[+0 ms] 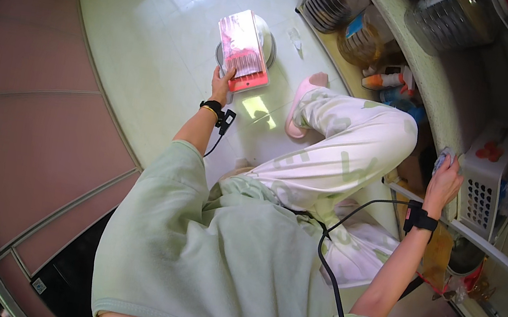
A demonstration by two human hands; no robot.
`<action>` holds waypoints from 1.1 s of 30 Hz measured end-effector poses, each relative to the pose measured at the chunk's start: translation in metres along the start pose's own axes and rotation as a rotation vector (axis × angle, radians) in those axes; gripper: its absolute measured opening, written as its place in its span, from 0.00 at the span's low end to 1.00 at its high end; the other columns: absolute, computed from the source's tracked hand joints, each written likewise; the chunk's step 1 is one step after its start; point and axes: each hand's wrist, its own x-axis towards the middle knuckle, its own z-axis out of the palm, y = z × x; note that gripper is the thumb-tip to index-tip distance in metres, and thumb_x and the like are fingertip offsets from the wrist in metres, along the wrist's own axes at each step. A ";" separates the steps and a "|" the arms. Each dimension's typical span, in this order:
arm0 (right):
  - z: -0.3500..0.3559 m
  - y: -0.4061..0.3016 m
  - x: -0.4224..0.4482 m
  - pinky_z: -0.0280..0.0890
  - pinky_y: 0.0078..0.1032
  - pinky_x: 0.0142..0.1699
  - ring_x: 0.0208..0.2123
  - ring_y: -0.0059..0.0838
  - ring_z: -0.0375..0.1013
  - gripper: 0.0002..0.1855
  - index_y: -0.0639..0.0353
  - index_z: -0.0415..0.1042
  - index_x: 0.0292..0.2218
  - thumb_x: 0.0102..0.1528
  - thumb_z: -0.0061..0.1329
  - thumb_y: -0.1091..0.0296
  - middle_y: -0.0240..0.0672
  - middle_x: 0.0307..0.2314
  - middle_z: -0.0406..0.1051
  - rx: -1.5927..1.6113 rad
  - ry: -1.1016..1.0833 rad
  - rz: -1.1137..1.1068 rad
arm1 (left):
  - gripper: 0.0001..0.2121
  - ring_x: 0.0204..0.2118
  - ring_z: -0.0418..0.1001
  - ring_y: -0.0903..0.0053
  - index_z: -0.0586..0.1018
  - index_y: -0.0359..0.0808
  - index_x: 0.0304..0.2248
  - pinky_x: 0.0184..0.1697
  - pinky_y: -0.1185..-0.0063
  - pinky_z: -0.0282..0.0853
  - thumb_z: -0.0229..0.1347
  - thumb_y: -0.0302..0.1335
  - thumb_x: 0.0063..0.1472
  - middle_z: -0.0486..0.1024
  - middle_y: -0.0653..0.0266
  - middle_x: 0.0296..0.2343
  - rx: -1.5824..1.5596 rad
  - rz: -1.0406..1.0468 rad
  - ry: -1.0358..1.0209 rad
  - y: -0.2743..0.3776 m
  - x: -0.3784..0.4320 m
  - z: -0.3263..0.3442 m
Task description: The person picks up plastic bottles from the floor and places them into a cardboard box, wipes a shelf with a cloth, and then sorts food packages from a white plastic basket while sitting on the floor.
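Observation:
My left hand (221,85) grips the near end of a flat box (248,71) with pink and red printing; glare hides part of its face. Beneath and behind the box a round, pale object with a metal rim (266,39) shows on the tiled floor. Over at the right, my right hand (445,179) holds a crumpled grey-blue cloth (444,157) against the edge of a speckled shelf (432,100). Beside that hand stands a white perforated plastic basket (479,196).
Large plastic jars (333,0) and a spray bottle (388,80) occupy the lower shelf. Another big jar (450,22) stands on the upper shelf. Pink cabinet doors (36,132) line the left side. A black cable (337,293) runs across my front to the right wrist.

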 end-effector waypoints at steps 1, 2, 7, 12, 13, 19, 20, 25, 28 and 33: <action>0.001 0.000 0.000 0.63 0.38 0.37 0.31 0.50 0.68 0.19 0.59 0.69 0.43 0.56 0.38 0.56 0.53 0.25 0.71 -0.012 0.006 -0.008 | 0.34 0.42 0.67 0.75 0.56 0.32 0.52 0.44 0.77 0.63 0.59 0.37 0.50 0.68 0.61 0.41 -0.014 -0.008 0.000 0.000 -0.001 0.001; 0.002 0.001 -0.001 0.63 0.39 0.37 0.31 0.51 0.68 0.20 0.59 0.68 0.44 0.55 0.39 0.56 0.55 0.25 0.70 -0.002 -0.011 0.007 | 0.37 0.43 0.67 0.75 0.55 0.30 0.53 0.46 0.78 0.61 0.60 0.37 0.49 0.67 0.58 0.42 0.006 -0.034 -0.006 0.000 -0.001 0.000; 0.010 0.017 -0.003 0.63 0.41 0.37 0.30 0.55 0.68 0.20 0.57 0.66 0.46 0.55 0.40 0.57 0.60 0.27 0.67 0.109 -0.035 -0.035 | 0.34 0.42 0.68 0.75 0.56 0.34 0.53 0.44 0.77 0.63 0.58 0.37 0.51 0.68 0.61 0.42 0.000 -0.109 -0.092 0.001 0.020 -0.017; 0.006 0.051 0.013 0.61 0.35 0.31 0.24 0.46 0.68 0.18 0.61 0.70 0.38 0.55 0.40 0.55 0.46 0.19 0.69 0.403 0.018 -0.057 | 0.24 0.32 0.68 0.79 0.67 0.36 0.44 0.34 0.80 0.63 0.56 0.42 0.51 0.70 0.67 0.31 0.152 -0.140 -0.002 -0.007 0.040 -0.019; -0.005 0.055 0.015 0.61 0.35 0.31 0.24 0.46 0.68 0.18 0.61 0.70 0.38 0.55 0.40 0.55 0.46 0.19 0.69 0.380 0.020 -0.039 | 0.22 0.28 0.67 0.80 0.69 0.37 0.40 0.30 0.80 0.62 0.55 0.44 0.51 0.70 0.69 0.27 0.261 -0.194 -0.004 -0.010 0.036 -0.010; -0.049 0.025 0.048 0.59 0.37 0.32 0.27 0.48 0.66 0.20 0.62 0.67 0.30 0.53 0.45 0.50 0.47 0.23 0.69 0.465 0.275 0.065 | 0.43 0.42 0.68 0.57 0.66 0.18 0.43 0.48 0.68 0.60 0.56 0.56 0.44 0.69 0.39 0.37 0.732 0.171 0.357 0.000 0.038 -0.012; -0.051 0.025 0.058 0.59 0.36 0.35 0.29 0.46 0.65 0.20 0.63 0.67 0.27 0.51 0.48 0.51 0.46 0.24 0.68 0.341 0.415 -0.038 | 0.39 0.43 0.67 0.57 0.67 0.21 0.42 0.47 0.68 0.61 0.57 0.53 0.45 0.69 0.41 0.39 0.883 0.341 0.409 0.015 0.030 -0.006; -0.013 -0.006 0.051 0.59 0.38 0.36 0.33 0.45 0.63 0.17 0.63 0.65 0.29 0.45 0.53 0.58 0.43 0.26 0.66 0.269 0.147 -0.237 | 0.19 0.43 0.66 0.68 0.71 0.31 0.41 0.45 0.76 0.61 0.55 0.36 0.54 0.69 0.56 0.39 0.607 0.636 -0.073 0.136 -0.045 0.104; 0.007 -0.026 0.021 0.62 0.37 0.39 0.35 0.47 0.65 0.15 0.62 0.62 0.35 0.48 0.49 0.66 0.46 0.36 0.63 0.392 0.004 -0.309 | 0.12 0.40 0.67 0.74 0.73 0.31 0.38 0.44 0.80 0.61 0.54 0.26 0.54 0.71 0.60 0.36 0.579 0.915 -0.483 0.218 -0.120 0.189; 0.002 -0.029 0.023 0.61 0.35 0.46 0.44 0.52 0.62 0.23 0.61 0.58 0.47 0.50 0.45 0.66 0.53 0.45 0.59 0.603 -0.023 -0.321 | 0.16 0.35 0.71 0.68 0.72 0.32 0.39 0.39 0.76 0.65 0.57 0.25 0.49 0.72 0.57 0.32 0.661 1.157 -1.201 0.305 -0.235 0.292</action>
